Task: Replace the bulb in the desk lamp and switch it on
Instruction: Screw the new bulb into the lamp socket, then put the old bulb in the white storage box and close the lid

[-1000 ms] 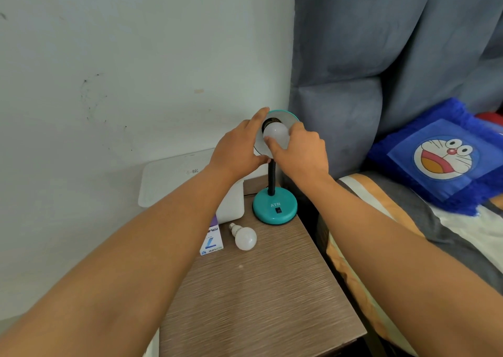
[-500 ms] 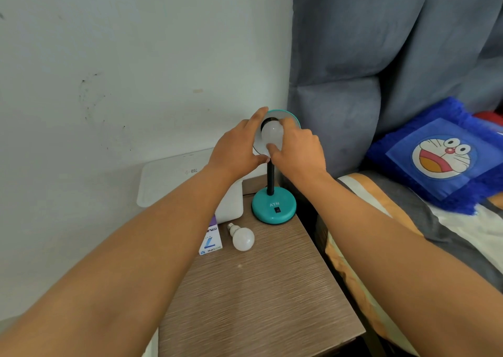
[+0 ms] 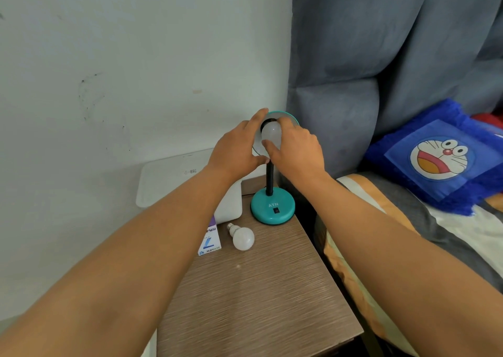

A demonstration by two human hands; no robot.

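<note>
At the centre of the frame our left hand (image 3: 235, 149) cups the rim of the teal lamp shade (image 3: 291, 118) while our right hand (image 3: 295, 149) pinches the white bulb (image 3: 269, 133) seated at the socket. We judge the bulb is being threaded in, so we should brace the shade, turn gently and stop once snug. 1 other bulb (image 3: 242, 238) lies on the desk (image 3: 258, 302), lower centre, near the lamp base (image 3: 272, 207).

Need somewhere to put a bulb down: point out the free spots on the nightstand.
The near half of the nightstand, in front of the loose bulb, is bare. The far end is crowded: lamp base, bulb box, white appliance.
</note>
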